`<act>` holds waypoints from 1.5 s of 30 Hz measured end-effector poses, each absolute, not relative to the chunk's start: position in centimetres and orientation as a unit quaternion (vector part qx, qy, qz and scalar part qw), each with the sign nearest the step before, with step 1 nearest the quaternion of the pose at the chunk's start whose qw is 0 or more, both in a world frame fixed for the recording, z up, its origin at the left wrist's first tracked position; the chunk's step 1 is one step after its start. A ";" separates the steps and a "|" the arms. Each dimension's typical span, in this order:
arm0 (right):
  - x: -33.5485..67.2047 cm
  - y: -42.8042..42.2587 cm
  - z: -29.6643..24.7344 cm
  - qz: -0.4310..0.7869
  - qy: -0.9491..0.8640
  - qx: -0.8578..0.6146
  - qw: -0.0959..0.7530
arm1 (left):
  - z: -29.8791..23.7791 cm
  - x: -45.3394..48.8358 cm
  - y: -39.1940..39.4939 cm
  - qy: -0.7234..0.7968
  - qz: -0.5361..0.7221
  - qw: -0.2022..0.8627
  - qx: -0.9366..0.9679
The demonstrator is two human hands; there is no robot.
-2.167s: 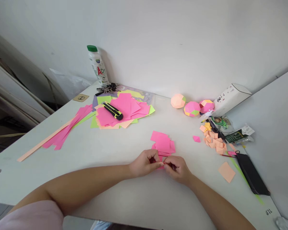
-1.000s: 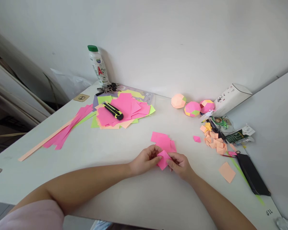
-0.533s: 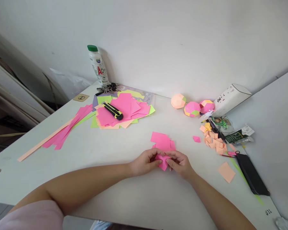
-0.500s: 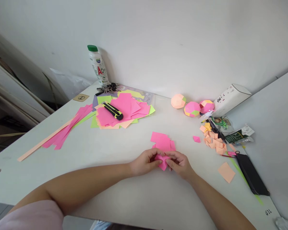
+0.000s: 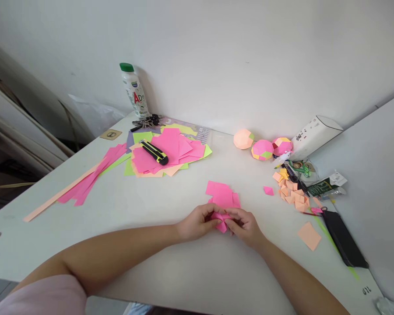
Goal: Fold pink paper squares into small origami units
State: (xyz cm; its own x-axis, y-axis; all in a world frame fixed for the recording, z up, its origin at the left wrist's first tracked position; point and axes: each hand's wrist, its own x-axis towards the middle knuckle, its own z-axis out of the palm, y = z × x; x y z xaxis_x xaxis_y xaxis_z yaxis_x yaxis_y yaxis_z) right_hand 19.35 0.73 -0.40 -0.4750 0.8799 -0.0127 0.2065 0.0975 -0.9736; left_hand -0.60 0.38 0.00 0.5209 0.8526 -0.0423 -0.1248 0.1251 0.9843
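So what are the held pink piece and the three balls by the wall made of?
The pink piece: thin matte paper, judging by its crisp creases. The three balls: likely folded paper too, showing flat facets in pink, peach and green.

White table — pink squares, coloured sheets, paper balls, keys, bottle.

Left hand, right hand pinch pink paper piece on white table.
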 end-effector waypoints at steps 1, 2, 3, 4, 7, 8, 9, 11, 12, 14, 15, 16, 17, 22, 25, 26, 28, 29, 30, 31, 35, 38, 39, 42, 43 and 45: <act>19.3 0.7 -0.4 0.533 -0.672 -0.407 0.314 | 0.0 -0.6 0.4 0.328 0.363 0.675 0.553; 19.3 0.7 -0.4 0.530 -0.674 -0.408 0.313 | -0.1 -0.6 0.4 0.329 0.362 0.675 0.552; 19.3 0.7 -0.4 0.528 -0.675 -0.409 0.313 | -0.1 -0.6 0.4 0.329 0.361 0.675 0.552; 19.3 0.8 -0.4 0.527 -0.676 -0.410 0.312 | -0.1 -0.6 0.4 0.330 0.360 0.676 0.552; 19.3 0.8 -0.4 0.529 -0.676 -0.409 0.311 | -0.2 -0.6 0.4 0.330 0.360 0.678 0.550; 19.3 0.7 -0.4 0.529 -0.676 -0.408 0.310 | -0.2 -0.6 0.4 0.329 0.360 0.678 0.549; 19.3 0.7 -0.4 0.530 -0.677 -0.407 0.310 | -0.2 -0.6 0.4 0.328 0.361 0.679 0.548; 19.2 0.7 -0.4 0.527 -0.678 -0.407 0.311 | -0.1 -0.5 0.4 0.325 0.364 0.682 0.544; 19.2 0.7 -0.5 0.525 -0.679 -0.408 0.312 | -0.1 -0.5 0.4 0.323 0.366 0.685 0.541; 19.1 0.6 -0.5 0.519 -0.679 -0.413 0.314 | 0.0 -0.5 0.4 0.318 0.367 0.691 0.535; 19.0 0.5 -0.5 0.515 -0.680 -0.415 0.316 | 0.0 -0.5 0.4 0.315 0.368 0.695 0.531; 19.0 0.5 -0.5 0.511 -0.681 -0.416 0.318 | 0.1 -0.4 0.4 0.314 0.369 0.699 0.527; 18.9 0.5 -0.4 0.506 -0.683 -0.416 0.322 | 0.1 -0.4 0.4 0.312 0.370 0.702 0.522; 18.7 0.2 -0.2 0.466 -0.710 -0.410 0.331 | -0.1 -0.4 0.4 0.313 0.388 0.706 0.504; 18.7 0.1 0.0 0.444 -0.732 -0.401 0.326 | -0.2 -0.4 0.3 0.314 0.395 0.707 0.496; 18.7 0.0 0.0 0.440 -0.738 -0.396 0.325 | -0.2 -0.4 0.3 0.316 0.395 0.706 0.495; 18.6 0.0 0.1 0.431 -0.750 -0.386 0.321 | -0.3 -0.3 0.3 0.323 0.396 0.703 0.495; 18.6 0.0 0.1 0.423 -0.756 -0.382 0.321 | -0.3 -0.3 0.3 0.324 0.396 0.703 0.494; 18.5 0.0 0.1 0.411 -0.763 -0.381 0.321 | -0.3 -0.3 0.3 0.323 0.396 0.703 0.494; 18.5 -0.1 0.1 0.397 -0.771 -0.381 0.321 | -0.4 -0.3 0.3 0.323 0.396 0.701 0.498; 18.4 0.0 0.1 0.348 -0.790 -0.383 0.328 | -0.6 -0.5 0.5 0.346 0.409 0.628 0.564; 18.5 0.1 -0.1 0.327 -0.798 -0.379 0.335 | -0.7 -0.7 0.6 0.352 0.405 0.577 0.616; 18.5 0.2 -0.1 0.323 -0.801 -0.377 0.335 | -0.6 -0.7 0.6 0.353 0.397 0.574 0.623; 18.7 0.3 -0.3 0.318 -0.809 -0.370 0.329 | -0.4 -0.7 0.4 0.363 0.372 0.591 0.617; 18.7 0.3 -0.4 0.319 -0.810 -0.368 0.327 | -0.3 -0.7 0.4 0.364 0.370 0.599 0.610; 18.7 0.3 -0.4 0.326 -0.806 -0.370 0.327 | -0.2 -0.6 0.3 0.356 0.375 0.615 0.595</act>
State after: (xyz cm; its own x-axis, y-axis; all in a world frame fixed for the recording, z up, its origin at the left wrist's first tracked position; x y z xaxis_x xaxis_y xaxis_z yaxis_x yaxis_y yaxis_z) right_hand 18.67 0.27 -0.43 -0.5121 0.8096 0.2871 0.3831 0.5144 -0.7672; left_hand -0.65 0.28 -0.22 0.4644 0.8856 0.0085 -0.0376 0.0102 0.9992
